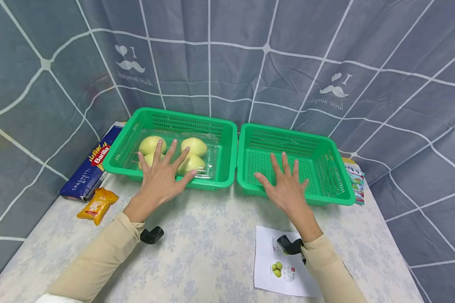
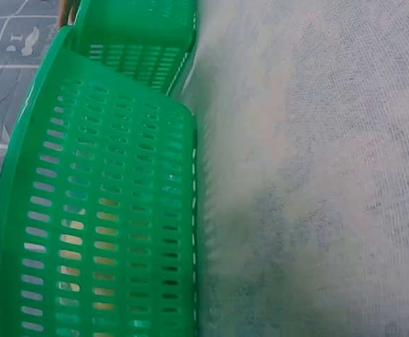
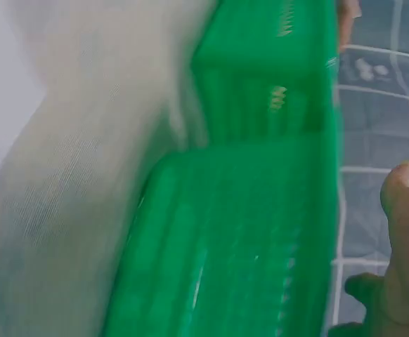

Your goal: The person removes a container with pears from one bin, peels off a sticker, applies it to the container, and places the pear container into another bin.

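Both hands are spread, palms down, with the fingers straight and fanned, and neither has hold of anything. The left hand (image 1: 160, 179) is above the near edge of a green slotted plastic basket (image 1: 212, 184); the right hand (image 1: 287, 189) is above the near edge of a matching green plastic basket (image 1: 327, 199). In the right wrist view, the thumb stands apart from the rim; whether any left fingertip touches something below, I cannot tell.

Beyond and partly under the left fingers, a clear plastic container (image 1: 212, 145) lies inside the left basket, holding round yellow-green fruits (image 1: 194, 147), four of them visible. The container probably stops them rolling, and the basket walls hem it in. Under the right fingers, only the other basket's slotted floor shows. The baskets sit side by side, one in front of each hand, which seems to put both within easy reach.

Outward of the left hand, a dark blue spaghetti box (image 1: 77, 181) and a shiny orange packet (image 1: 97, 206) lie on the pale patterned table (image 1: 201, 252), perhaps set aside to leave the middle free. Below the right wrist, a white printed sheet (image 1: 265, 269) lies flat, partly covered by the forearm.
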`<state>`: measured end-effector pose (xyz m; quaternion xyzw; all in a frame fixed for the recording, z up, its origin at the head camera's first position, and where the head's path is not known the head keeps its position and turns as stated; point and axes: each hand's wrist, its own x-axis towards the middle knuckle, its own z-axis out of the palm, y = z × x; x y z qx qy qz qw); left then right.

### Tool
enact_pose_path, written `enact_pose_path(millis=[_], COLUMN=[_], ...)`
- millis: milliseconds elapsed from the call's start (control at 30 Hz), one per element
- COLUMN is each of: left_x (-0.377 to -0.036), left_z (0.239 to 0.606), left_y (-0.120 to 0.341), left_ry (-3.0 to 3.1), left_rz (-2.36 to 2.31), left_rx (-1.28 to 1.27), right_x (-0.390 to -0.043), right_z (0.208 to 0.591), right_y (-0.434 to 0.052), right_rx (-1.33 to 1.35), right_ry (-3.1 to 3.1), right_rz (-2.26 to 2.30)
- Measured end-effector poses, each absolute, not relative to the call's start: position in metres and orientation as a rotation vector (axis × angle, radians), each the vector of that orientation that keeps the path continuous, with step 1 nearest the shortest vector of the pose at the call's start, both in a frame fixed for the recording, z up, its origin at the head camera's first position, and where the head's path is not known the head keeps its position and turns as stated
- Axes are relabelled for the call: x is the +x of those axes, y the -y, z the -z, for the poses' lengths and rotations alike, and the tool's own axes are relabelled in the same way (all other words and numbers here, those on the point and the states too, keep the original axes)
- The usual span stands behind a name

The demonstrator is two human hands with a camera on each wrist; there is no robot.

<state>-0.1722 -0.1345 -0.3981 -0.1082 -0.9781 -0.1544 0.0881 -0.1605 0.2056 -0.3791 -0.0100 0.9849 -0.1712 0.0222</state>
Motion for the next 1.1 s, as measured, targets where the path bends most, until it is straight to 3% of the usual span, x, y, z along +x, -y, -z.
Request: enact_pose_path(millis=[333, 667, 1100], left_x=[-0.179, -0.184, -0.187], left_z=[0.401, 0.400, 0.400], left_y=[0.140, 0.146, 0.152], left_ry=[2.922, 2.899, 2.908], left_rz=[0.514, 0.515, 0.559], left_rx=[-0.248, -0.241, -0.226], right_x=[-0.169, -0.199, -0.234], right_z=[0.353, 0.349, 0.358], right_y=[-0.179, -0.114, -0.059], right_rx=[-0.281, -0.452, -0.166], right_ry=[-2.872, -2.974, -2.566], right_rz=[1.021, 0.968, 0.954])
